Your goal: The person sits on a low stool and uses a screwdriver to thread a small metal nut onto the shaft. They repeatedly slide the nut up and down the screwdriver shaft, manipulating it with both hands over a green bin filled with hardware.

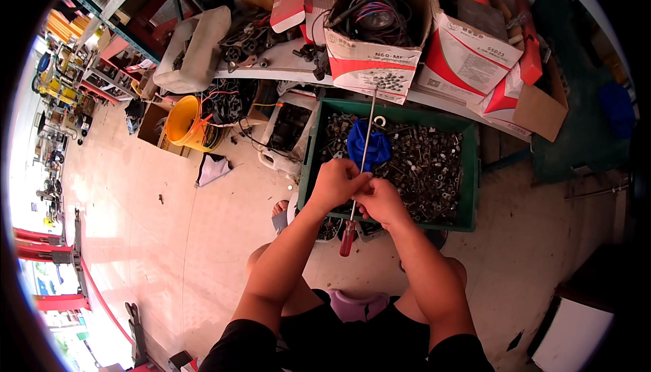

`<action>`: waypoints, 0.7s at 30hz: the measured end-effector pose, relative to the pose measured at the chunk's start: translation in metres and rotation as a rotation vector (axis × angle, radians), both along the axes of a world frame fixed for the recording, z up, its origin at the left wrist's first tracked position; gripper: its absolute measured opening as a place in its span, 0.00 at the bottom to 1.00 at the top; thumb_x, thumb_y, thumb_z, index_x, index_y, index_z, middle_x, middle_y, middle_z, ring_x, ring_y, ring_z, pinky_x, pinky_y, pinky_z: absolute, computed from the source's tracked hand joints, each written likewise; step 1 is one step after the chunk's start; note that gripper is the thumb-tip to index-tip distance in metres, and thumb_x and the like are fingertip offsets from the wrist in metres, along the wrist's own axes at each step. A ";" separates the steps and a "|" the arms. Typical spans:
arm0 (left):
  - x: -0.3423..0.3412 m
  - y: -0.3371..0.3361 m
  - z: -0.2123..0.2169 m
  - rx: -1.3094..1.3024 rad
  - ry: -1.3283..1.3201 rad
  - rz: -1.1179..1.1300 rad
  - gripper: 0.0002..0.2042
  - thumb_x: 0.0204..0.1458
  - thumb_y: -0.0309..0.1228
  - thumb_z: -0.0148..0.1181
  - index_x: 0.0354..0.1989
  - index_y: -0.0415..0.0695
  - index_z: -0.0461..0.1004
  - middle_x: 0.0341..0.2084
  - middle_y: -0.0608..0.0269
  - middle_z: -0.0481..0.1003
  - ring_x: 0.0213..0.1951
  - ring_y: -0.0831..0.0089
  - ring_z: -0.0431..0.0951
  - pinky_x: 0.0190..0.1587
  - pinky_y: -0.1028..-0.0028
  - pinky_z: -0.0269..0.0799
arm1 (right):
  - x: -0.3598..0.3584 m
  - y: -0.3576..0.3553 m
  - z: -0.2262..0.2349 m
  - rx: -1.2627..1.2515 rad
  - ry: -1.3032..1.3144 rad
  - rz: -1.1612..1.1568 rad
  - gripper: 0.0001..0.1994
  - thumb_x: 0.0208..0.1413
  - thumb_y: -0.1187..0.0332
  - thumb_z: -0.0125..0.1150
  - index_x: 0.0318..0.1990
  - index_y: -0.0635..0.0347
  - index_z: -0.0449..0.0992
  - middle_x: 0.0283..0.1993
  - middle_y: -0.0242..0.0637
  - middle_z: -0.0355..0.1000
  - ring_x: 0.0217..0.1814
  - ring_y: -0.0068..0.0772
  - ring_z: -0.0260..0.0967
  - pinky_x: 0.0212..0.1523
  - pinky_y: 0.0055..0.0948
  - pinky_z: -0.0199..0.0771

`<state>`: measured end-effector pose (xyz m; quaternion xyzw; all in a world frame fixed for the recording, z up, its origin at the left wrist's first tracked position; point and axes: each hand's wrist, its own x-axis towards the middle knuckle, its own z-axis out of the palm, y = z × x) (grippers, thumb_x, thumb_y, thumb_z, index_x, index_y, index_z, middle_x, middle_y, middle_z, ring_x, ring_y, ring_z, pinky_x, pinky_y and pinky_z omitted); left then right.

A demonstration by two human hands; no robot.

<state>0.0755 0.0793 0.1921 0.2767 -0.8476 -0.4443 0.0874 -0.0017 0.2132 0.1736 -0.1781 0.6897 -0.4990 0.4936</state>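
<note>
Pinching long red-handled rod (pixel 368 134) over green bin (pixel 472 175): L hand (pixel 337 183) & R hand (pixel 383 204), fingers closed on shaft. Blue cloth (pixel 381 149) + misc. metal bits (pixel 428 162) in bin.

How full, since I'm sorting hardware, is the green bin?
Partly filled: small metal parts spread across the green bin, its walls showing above; depth unclear.

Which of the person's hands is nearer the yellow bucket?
The left. The left hand is to the right of and lower than the yellow bucket in the view; the right hand lies farther right and slightly lower.
</note>
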 end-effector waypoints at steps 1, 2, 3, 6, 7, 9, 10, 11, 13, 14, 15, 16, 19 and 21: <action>0.000 0.000 0.001 -0.004 -0.005 -0.004 0.15 0.48 0.39 0.70 0.22 0.38 0.79 0.13 0.60 0.75 0.17 0.76 0.75 0.23 0.73 0.68 | 0.001 0.000 -0.001 0.007 0.017 -0.006 0.11 0.59 0.66 0.65 0.31 0.65 0.75 0.27 0.31 0.73 0.24 0.20 0.70 0.21 0.24 0.71; 0.000 0.000 0.001 0.008 -0.007 -0.012 0.15 0.49 0.39 0.70 0.23 0.37 0.80 0.14 0.60 0.75 0.18 0.76 0.75 0.23 0.73 0.69 | 0.001 0.000 -0.001 0.013 0.034 -0.013 0.11 0.59 0.66 0.66 0.30 0.65 0.75 0.27 0.30 0.73 0.24 0.20 0.70 0.20 0.24 0.70; 0.000 -0.001 0.001 0.020 -0.008 -0.019 0.14 0.50 0.38 0.69 0.24 0.37 0.80 0.14 0.59 0.76 0.18 0.76 0.75 0.23 0.72 0.69 | 0.000 0.000 -0.004 0.009 0.028 -0.003 0.11 0.59 0.66 0.65 0.30 0.65 0.75 0.27 0.30 0.73 0.23 0.20 0.69 0.20 0.24 0.69; 0.002 -0.002 -0.003 0.073 0.028 -0.016 0.14 0.53 0.36 0.66 0.26 0.36 0.81 0.14 0.59 0.76 0.18 0.76 0.76 0.24 0.72 0.69 | -0.002 0.000 -0.005 -0.013 -0.031 0.026 0.11 0.61 0.64 0.63 0.31 0.63 0.75 0.28 0.30 0.73 0.23 0.20 0.68 0.19 0.23 0.67; 0.003 -0.002 -0.004 0.094 0.046 -0.011 0.13 0.54 0.36 0.64 0.26 0.36 0.81 0.15 0.58 0.76 0.19 0.76 0.76 0.24 0.72 0.69 | -0.003 0.000 -0.003 -0.027 -0.079 0.033 0.12 0.61 0.63 0.62 0.31 0.63 0.75 0.29 0.30 0.74 0.23 0.20 0.68 0.19 0.23 0.67; 0.005 -0.003 -0.004 0.095 0.044 -0.020 0.13 0.56 0.34 0.62 0.27 0.35 0.81 0.15 0.59 0.75 0.19 0.76 0.76 0.24 0.72 0.70 | -0.004 0.001 0.001 -0.047 -0.144 0.055 0.12 0.63 0.62 0.59 0.32 0.62 0.76 0.31 0.30 0.74 0.24 0.19 0.68 0.20 0.23 0.67; 0.005 -0.004 -0.003 0.095 0.043 -0.024 0.13 0.57 0.33 0.61 0.28 0.35 0.81 0.15 0.60 0.75 0.19 0.76 0.76 0.24 0.73 0.70 | -0.004 0.000 0.002 -0.052 -0.161 0.072 0.13 0.65 0.61 0.57 0.33 0.62 0.76 0.32 0.30 0.74 0.24 0.19 0.68 0.21 0.22 0.68; 0.004 -0.002 0.002 0.172 0.010 -0.020 0.12 0.57 0.33 0.61 0.29 0.35 0.81 0.15 0.60 0.75 0.19 0.76 0.76 0.24 0.73 0.70 | -0.003 0.000 0.002 -0.058 -0.178 0.087 0.13 0.66 0.61 0.55 0.34 0.62 0.76 0.33 0.30 0.74 0.25 0.19 0.69 0.21 0.22 0.68; 0.002 0.002 0.013 0.326 -0.059 -0.012 0.12 0.58 0.32 0.59 0.30 0.35 0.81 0.16 0.61 0.76 0.19 0.77 0.76 0.24 0.74 0.70 | -0.001 0.000 -0.001 -0.075 -0.215 0.066 0.13 0.67 0.62 0.52 0.36 0.62 0.76 0.35 0.30 0.74 0.27 0.20 0.70 0.23 0.22 0.69; 0.003 0.000 0.011 0.307 -0.051 -0.018 0.11 0.58 0.31 0.59 0.31 0.35 0.81 0.16 0.61 0.75 0.19 0.77 0.76 0.24 0.74 0.70 | 0.001 -0.001 0.000 -0.085 -0.234 0.061 0.14 0.68 0.62 0.51 0.37 0.63 0.76 0.36 0.30 0.75 0.27 0.20 0.71 0.24 0.22 0.70; 0.004 -0.002 0.005 0.288 -0.042 -0.025 0.11 0.58 0.31 0.59 0.32 0.35 0.81 0.15 0.61 0.75 0.19 0.77 0.76 0.23 0.75 0.69 | 0.002 -0.001 0.001 -0.086 -0.235 0.062 0.13 0.68 0.63 0.50 0.38 0.63 0.76 0.36 0.31 0.75 0.28 0.20 0.71 0.25 0.22 0.71; 0.005 -0.004 0.002 0.268 -0.034 -0.031 0.10 0.58 0.31 0.59 0.32 0.36 0.81 0.15 0.62 0.75 0.18 0.77 0.75 0.23 0.75 0.69 | 0.002 -0.002 0.004 -0.086 -0.236 0.063 0.13 0.68 0.64 0.50 0.39 0.63 0.76 0.36 0.31 0.75 0.28 0.21 0.72 0.26 0.22 0.72; 0.003 -0.003 0.008 0.311 -0.039 -0.031 0.11 0.58 0.32 0.59 0.31 0.36 0.81 0.14 0.62 0.74 0.18 0.77 0.74 0.23 0.74 0.69 | 0.000 0.000 -0.002 -0.090 -0.217 0.048 0.12 0.68 0.66 0.50 0.39 0.64 0.76 0.36 0.32 0.75 0.30 0.22 0.74 0.27 0.23 0.76; 0.003 -0.003 0.006 0.256 -0.040 -0.038 0.12 0.56 0.33 0.61 0.29 0.36 0.81 0.13 0.63 0.73 0.18 0.78 0.74 0.22 0.74 0.68 | 0.001 0.000 -0.004 -0.086 -0.200 0.028 0.11 0.68 0.67 0.52 0.39 0.65 0.76 0.36 0.33 0.76 0.30 0.23 0.74 0.28 0.24 0.77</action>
